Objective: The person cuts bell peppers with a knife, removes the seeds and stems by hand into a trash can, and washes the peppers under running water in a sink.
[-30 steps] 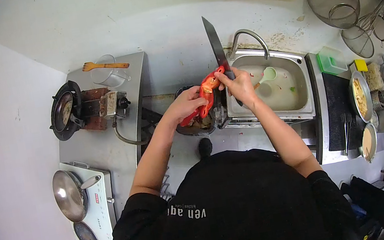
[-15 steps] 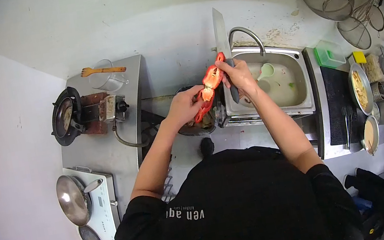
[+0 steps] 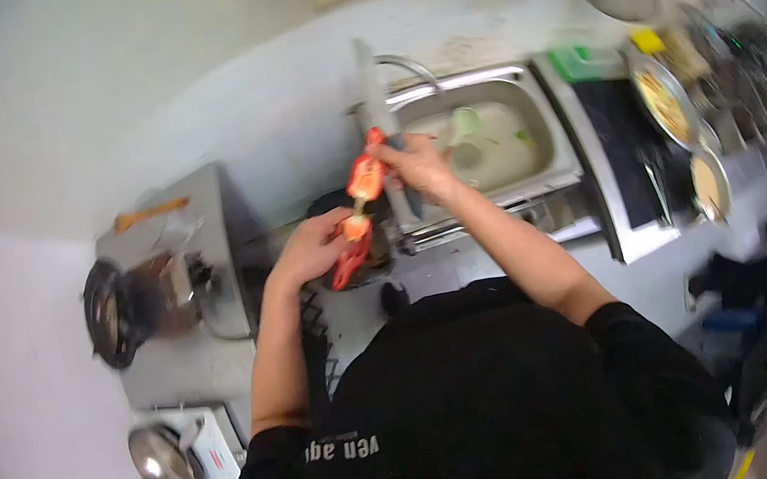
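Observation:
My left hand [image 3: 309,249] is closed on the lower part of a red pepper [image 3: 349,259], above a dark bin [image 3: 377,259]. Between my hands the pepper is opened up, its pale core [image 3: 357,228] showing. My right hand [image 3: 419,168] grips the upper part of the pepper [image 3: 366,176] and also the dark handle of a large knife [image 3: 371,84]. The blade points up toward the wall, beside the faucet. Motion blurs the picture, so whether the two pepper parts are still joined is hard to tell.
To the right is a sink [image 3: 534,133] with a green ladle [image 3: 464,124] in it. Beyond it, a counter [image 3: 643,242] bears bowls of food [image 3: 664,106] and a green container [image 3: 577,62]. At left stand a gas burner [image 3: 108,314] and a pan [image 3: 166,469].
The view has swung, shifting the sink and my hands leftward. My hands have drawn the two parts of the pepper farther apart, with the pale core between them. The knife remains in my right hand.

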Tool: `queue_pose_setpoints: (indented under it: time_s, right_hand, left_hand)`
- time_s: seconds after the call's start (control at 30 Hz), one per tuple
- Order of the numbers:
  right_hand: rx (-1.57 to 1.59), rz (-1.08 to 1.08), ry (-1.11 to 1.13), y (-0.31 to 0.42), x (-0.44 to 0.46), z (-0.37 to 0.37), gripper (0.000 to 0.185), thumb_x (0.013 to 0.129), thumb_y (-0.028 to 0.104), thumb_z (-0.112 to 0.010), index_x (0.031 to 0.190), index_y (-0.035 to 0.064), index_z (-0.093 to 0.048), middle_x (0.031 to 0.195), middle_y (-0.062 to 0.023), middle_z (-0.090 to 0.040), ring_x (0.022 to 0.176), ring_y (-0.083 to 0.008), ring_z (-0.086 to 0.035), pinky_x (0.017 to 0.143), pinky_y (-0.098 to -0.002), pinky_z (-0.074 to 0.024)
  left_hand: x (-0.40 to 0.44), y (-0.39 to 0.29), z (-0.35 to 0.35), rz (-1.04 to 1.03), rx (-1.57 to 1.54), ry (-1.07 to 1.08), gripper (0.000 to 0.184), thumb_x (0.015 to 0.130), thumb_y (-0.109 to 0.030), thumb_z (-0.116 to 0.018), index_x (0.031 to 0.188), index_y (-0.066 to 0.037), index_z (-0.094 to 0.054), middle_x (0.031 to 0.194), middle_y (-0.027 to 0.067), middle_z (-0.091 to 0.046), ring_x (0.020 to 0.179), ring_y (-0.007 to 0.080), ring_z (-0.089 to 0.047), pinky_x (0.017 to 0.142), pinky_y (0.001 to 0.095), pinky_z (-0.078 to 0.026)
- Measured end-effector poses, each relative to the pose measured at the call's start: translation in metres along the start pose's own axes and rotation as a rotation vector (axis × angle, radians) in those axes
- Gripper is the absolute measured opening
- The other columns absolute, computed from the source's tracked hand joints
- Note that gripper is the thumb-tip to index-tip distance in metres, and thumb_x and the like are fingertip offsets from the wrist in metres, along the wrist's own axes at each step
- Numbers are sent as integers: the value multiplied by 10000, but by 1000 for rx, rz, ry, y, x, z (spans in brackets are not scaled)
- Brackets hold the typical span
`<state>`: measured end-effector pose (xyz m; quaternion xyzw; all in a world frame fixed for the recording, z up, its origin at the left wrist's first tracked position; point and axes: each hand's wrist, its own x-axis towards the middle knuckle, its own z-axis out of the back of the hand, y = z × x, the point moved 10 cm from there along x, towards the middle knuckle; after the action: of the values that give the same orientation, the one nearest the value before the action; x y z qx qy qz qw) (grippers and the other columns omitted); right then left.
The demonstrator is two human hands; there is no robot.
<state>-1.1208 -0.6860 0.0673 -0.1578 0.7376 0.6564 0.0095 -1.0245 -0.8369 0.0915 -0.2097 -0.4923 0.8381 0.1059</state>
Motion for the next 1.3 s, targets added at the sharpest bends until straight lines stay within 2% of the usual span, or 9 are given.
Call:
queue_pose_setpoints:
  time_s: [0.13,0.3,0.5,0.57,0.6,0.7,1.0,1.27,1.3]
  right_hand:
    - [53,46,-58,12,-20,44,284,812,283,-695,792,20,-589,569,-24,-548,413,-92,-471,368,-251,-362]
    - [174,155,-435,25,-62,194,292,813,303,-692,774,28,-602,598,-2,-539,434,-74,-462,392,-229,-362]
    - [-518,23,-871,-60,-136,461,437,766,399,-697,843,-30,-672,650,-175,-639,585,-206,-639,546,-365,-484]
    - [-712,-42,-867,-65,-168,500,344,810,319,-676,746,-15,-625,547,-56,-543,416,-115,-506,385,-270,-384]
    - [-728,-105,-859,-71,-179,518,367,798,327,-683,738,-31,-625,564,-91,-562,456,-158,-550,433,-307,-422]
    - [-924,-187,-833,-75,-190,558,453,764,356,-695,756,-90,-616,700,-257,-611,699,-364,-640,671,-423,-472]
    - [-1088,-242,-690,-80,-160,619,597,751,559,-657,793,-36,-667,763,-252,-631,762,-374,-631,694,-437,-473]
    - [-1287,48,-735,-90,-165,625,370,845,338,-603,873,-29,-575,856,-270,-615,870,-430,-597,746,-492,-458]
    - [-1233,-178,-711,-101,-161,633,337,849,246,-573,1034,-34,-554,929,-268,-625,894,-418,-611,775,-488,-485]
  left_hand:
    - [11,-26,-36,79,-188,194,289,794,48,-467,1062,0,-562,742,-20,-571,661,80,-530,628,236,-437]
    - [40,-41,-74,-62,-117,248,292,799,51,-476,1075,-3,-555,763,-1,-581,682,62,-527,625,224,-431]
    - [68,-45,-102,77,-128,240,228,834,23,-499,1055,4,-556,823,13,-609,725,64,-558,647,218,-440]
    - [78,-46,-117,66,-86,254,218,842,15,-504,1053,8,-555,837,17,-617,724,67,-566,646,217,-442]
    - [82,-47,-123,67,-117,224,224,839,18,-504,1058,13,-551,832,18,-617,712,69,-567,639,218,-444]
    - [85,-74,-139,156,-170,158,240,834,21,-509,1071,15,-544,820,20,-615,697,73,-569,629,221,-451]
    - [83,-72,-170,373,-775,97,360,838,-55,-533,1195,-66,-492,887,78,-583,618,171,-582,478,257,-492]
    - [80,-55,-189,376,-969,188,397,834,-150,-565,1207,-61,-465,902,86,-587,642,157,-590,522,269,-524]
    - [82,-53,-188,375,-955,172,388,834,-152,-571,1197,-57,-473,903,89,-588,643,157,-593,524,269,-522]
